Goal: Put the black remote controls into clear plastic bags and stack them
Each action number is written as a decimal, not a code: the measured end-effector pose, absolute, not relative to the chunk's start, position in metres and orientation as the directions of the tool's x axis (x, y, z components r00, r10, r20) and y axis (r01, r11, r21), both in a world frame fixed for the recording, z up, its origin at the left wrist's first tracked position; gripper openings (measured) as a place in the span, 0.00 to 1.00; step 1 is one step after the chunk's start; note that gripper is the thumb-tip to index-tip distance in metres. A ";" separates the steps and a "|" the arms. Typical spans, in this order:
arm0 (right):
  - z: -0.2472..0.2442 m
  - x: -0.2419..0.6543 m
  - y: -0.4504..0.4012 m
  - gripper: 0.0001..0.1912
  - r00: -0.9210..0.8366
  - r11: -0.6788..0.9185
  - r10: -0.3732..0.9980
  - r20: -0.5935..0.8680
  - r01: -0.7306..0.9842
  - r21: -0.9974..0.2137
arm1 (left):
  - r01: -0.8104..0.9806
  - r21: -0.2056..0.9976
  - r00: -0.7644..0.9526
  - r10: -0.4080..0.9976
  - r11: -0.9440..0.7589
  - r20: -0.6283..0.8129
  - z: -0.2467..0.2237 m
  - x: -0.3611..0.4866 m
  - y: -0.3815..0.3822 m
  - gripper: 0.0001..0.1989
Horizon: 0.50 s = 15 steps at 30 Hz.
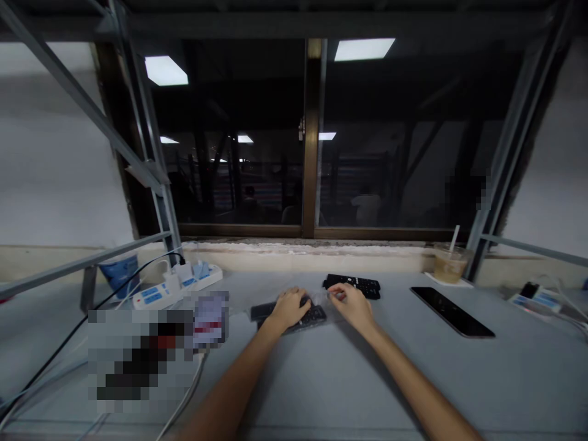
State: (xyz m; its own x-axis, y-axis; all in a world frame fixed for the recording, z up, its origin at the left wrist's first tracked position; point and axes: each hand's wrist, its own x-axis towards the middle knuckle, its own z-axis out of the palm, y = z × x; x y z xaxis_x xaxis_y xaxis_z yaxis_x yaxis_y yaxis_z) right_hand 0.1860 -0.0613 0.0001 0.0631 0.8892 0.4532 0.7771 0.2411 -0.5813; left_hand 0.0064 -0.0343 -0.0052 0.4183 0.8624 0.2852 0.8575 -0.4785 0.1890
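My left hand lies over a black remote control, its fingers curled down onto it. Another dark, flat piece shows left of that hand; whether it is a second remote I cannot tell. My right hand is closed in a pinch, thumb against forefinger, on what looks like a clear plastic bag around the remote. Just behind the right hand lie more black remote controls, partly covered by its fingers.
A black phone lies to the right, with a drink cup and straw behind it. Leftward are a white power strip with plugs, a blue container, cables and a blurred-out area. A metal frame rises beside the window.
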 end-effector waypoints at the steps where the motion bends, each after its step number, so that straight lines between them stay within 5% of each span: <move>1: -0.002 0.185 -0.060 0.10 0.047 0.258 0.886 0.461 0.777 -0.575 | 0.842 0.210 0.433 0.854 -0.498 0.290 -0.007 0.007 -0.033 0.14; 8: -0.018 0.179 -0.054 0.12 -0.189 0.483 0.819 0.542 0.736 -0.473 | 0.790 0.244 0.490 0.818 -0.563 0.301 -0.011 0.008 -0.034 0.16; 15: -0.029 0.187 -0.046 0.15 -0.185 0.407 0.880 0.438 0.768 -0.494 | 0.778 0.238 0.509 0.805 -0.582 0.306 -0.009 0.008 -0.040 0.17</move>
